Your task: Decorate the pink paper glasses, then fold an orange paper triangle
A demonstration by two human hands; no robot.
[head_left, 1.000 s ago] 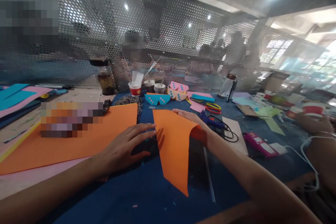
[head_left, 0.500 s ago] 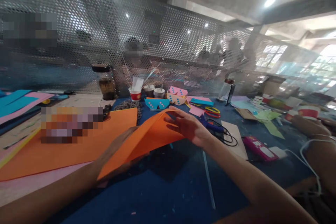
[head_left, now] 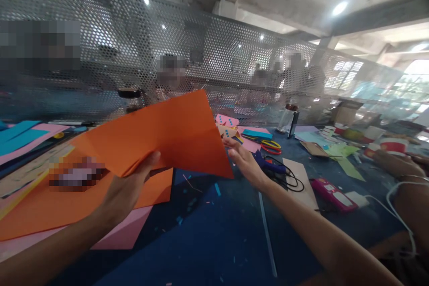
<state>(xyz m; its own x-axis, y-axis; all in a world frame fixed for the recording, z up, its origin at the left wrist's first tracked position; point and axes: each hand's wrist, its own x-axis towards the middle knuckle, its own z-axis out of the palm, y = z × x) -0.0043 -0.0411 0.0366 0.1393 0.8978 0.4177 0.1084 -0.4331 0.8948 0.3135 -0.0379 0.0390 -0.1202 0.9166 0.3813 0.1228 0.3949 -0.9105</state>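
Blue table, nearest.
Left hand: mine, thumb pinching the lower edge of a creased orange sheet, which is held up off the table at its 12 o'clock.
Right hand: mine, open with loose fingers. The sheet's right corner is at its 9 o'clock; whether they touch I cannot tell.
Flat orange paper: 9 o'clock of left hand.
Glue gun: 3 o'clock of right hand.
Mesh screen: farthest.

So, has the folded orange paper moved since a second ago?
Yes. The folded orange paper rose off the blue table and went left; the left hand holds it above the flat orange sheet.
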